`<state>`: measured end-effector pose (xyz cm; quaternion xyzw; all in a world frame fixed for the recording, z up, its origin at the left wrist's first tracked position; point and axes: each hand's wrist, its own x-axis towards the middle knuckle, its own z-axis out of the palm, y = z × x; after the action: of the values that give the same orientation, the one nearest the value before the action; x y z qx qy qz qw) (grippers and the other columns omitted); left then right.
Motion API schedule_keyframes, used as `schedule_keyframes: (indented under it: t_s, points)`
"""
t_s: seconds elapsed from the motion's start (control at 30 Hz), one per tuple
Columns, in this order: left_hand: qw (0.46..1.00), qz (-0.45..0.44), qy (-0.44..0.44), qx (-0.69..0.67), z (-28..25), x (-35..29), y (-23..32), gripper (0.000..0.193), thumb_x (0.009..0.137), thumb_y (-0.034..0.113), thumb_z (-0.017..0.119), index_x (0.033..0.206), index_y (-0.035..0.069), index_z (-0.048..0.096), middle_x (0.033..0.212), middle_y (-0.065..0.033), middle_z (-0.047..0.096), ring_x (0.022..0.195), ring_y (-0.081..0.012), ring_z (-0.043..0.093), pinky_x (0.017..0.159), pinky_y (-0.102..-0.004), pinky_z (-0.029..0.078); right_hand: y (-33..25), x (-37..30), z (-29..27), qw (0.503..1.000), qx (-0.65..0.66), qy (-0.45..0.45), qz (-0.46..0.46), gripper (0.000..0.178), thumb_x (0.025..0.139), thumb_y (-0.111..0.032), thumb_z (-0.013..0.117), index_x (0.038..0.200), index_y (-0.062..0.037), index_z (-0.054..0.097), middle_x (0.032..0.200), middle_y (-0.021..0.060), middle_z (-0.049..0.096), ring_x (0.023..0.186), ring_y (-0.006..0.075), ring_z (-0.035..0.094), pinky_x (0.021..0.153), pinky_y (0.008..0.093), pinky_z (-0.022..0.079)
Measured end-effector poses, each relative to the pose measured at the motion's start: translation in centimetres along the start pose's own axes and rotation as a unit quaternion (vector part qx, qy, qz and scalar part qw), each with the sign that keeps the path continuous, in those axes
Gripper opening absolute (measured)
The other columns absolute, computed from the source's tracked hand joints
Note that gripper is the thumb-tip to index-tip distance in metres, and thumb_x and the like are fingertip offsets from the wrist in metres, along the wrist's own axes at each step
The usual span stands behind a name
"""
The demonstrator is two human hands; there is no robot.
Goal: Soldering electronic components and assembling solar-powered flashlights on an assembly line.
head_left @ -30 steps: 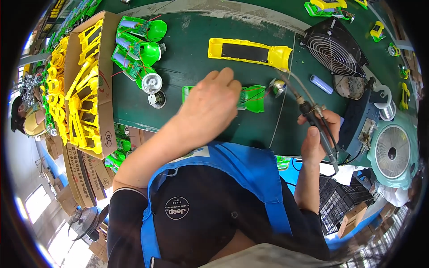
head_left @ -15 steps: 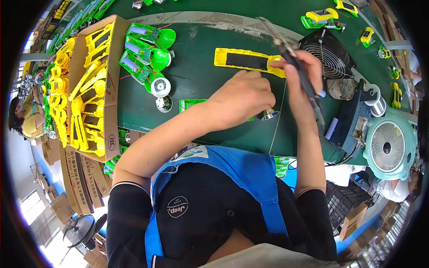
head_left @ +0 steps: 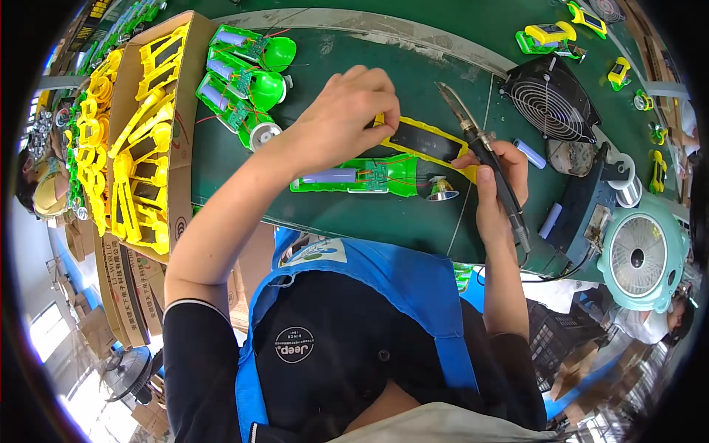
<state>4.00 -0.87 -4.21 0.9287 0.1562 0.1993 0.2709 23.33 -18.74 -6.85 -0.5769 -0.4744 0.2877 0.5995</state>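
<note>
Yellow lamp casing (head_left: pixel 427 140), long and thin with a dark panel in it, is between the two hands, and I look down on it from far off through the head camera. Going from the left, I see a cardboard box (head_left: pixel 193 81) full of yellow frames (head_left: pixel 136 207). Next to it, on the green table (head_left: pixel 332 63), lie some green lamp shells (head_left: pixel 236 81) with purple batteries inside, and a round silver cap (head_left: pixel 264 135) is at their near end. Then comes the left hand (head_left: pixel 347 111), its thumb and fingers pinching the left end of the yellow casing. Below lies an open green casing (head_left: pixel 354 177) with a battery, a little board and red wires; it runs left to right, and a shiny reflector (head_left: pixel 442 190) sits by its right end. The yellow casing slants, high at the left and low at the right, so the two long sides do not line up. It lies right of the left hand and left of the right hand (head_left: pixel 502 177), and both are just as near. The right hand curls around a soldering iron (head_left: pixel 491 159), and its fingertips seem to touch the casing's right end too. Farther right are a loose battery (head_left: pixel 530 153), a black fan (head_left: pixel 550 100) and a pale green fan (head_left: pixel 641 247).
</note>
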Motion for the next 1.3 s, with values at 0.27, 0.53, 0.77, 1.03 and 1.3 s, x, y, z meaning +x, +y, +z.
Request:
schedule_keyframes:
  t_s: [0.27,0.53,0.77,1.03,1.3]
  points:
    - [0.978,0.019,-0.159,0.130,1.2,2.7,-0.1,0.012,0.076,0.010,0.068,0.074,0.006,0.056,0.086,-0.0054,0.052,0.086,-0.0238,0.054,0.078,-0.0359,0.042,1.0,0.3,0.0,0.998,0.039,0.042,0.028,0.036,0.098,-0.028,0.054,0.117,0.0002,0.043,0.095,0.0143,0.061,0.078,0.0209,0.064,0.078,0.0346,0.052]
    - [0.998,-0.059,0.034,-0.003,0.1,0.2,0.7,0.005,0.079,0.006,0.066,0.079,0.009,0.062,0.083,-0.0050,0.059,0.080,-0.0240,0.056,0.078,-0.0368,0.042,1.5,0.2,-0.2,0.996,0.063,0.045,0.039,0.032,0.096,-0.023,0.057,0.117,-0.0016,0.044,0.095,0.0138,0.063,0.084,0.0198,0.065,0.080,0.0329,0.053]
    - [0.997,-0.062,-0.037,0.031,-0.6,-0.2,0.8,0.007,0.078,0.007,0.070,0.082,0.009,0.064,0.086,-0.0015,0.057,0.085,-0.0211,0.053,0.082,-0.0349,0.039,-0.2,0.2,-1.5,0.996,0.060,0.053,0.051,0.023,0.091,-0.015,0.063,0.103,0.0004,0.052,0.086,0.0126,0.065,0.076,0.0167,0.064,0.073,0.0280,0.052]
    - [0.972,0.003,-0.115,0.203,0.3,1.8,0.4,0.004,0.075,0.011,0.068,0.074,0.012,0.064,0.086,-0.0032,0.051,0.090,-0.0209,0.050,0.087,-0.0387,0.036,-0.8,2.4,-1.3,0.972,0.083,-0.004,0.218,0.014,0.090,-0.011,0.062,0.094,0.0016,0.058,0.071,0.0087,0.064,0.061,0.0109,0.059,0.058,0.0220,0.048]
    - [0.975,0.023,-0.104,0.197,0.7,1.8,0.5,0.005,0.073,0.010,0.066,0.069,0.010,0.063,0.083,-0.0037,0.049,0.087,-0.0191,0.051,0.086,-0.0386,0.037,-0.9,2.5,-1.3,0.967,0.063,-0.026,0.244,0.012,0.089,-0.007,0.062,0.095,0.0019,0.057,0.074,0.0076,0.064,0.063,0.0108,0.062,0.056,0.0211,0.048]
